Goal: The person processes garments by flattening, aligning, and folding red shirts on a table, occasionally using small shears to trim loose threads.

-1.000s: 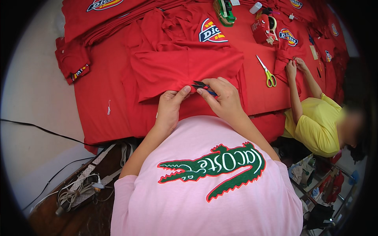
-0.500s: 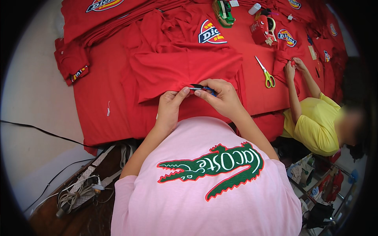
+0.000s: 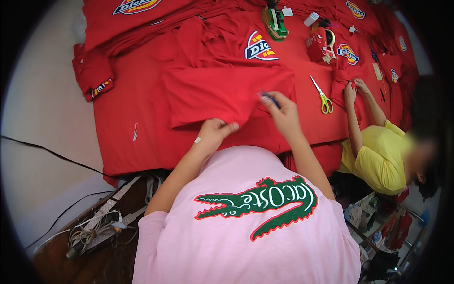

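A red shirt (image 3: 208, 94) with a printed patch lies spread in front of me, its near edge toward my body. My left hand (image 3: 213, 135) is closed on this edge, thumb and fingers pinching the cloth. Up and to the right, my right hand (image 3: 285, 116) holds small thread snips (image 3: 270, 99) with a blue handle, just above the shirt. Motion blurs the snips' tips, and the fingers partly cover their handle. A narrow plaster (image 3: 197, 140) sits on my left wrist.
Yellow-green scissors (image 3: 325, 101) lie on the red-covered table (image 3: 123, 151). Beyond stand a green tape dispenser (image 3: 275, 23), a red one (image 3: 319, 45) and a white bottle (image 3: 310, 19). More red shirts (image 3: 156, 26) are piled behind. A co-worker in yellow (image 3: 378, 151) handles red cloth at right.
My right hand has drawn the snips away from the shirt's edge, up and to the right. My left hand stays at the edge, slightly lower; the whole view has shifted a little.
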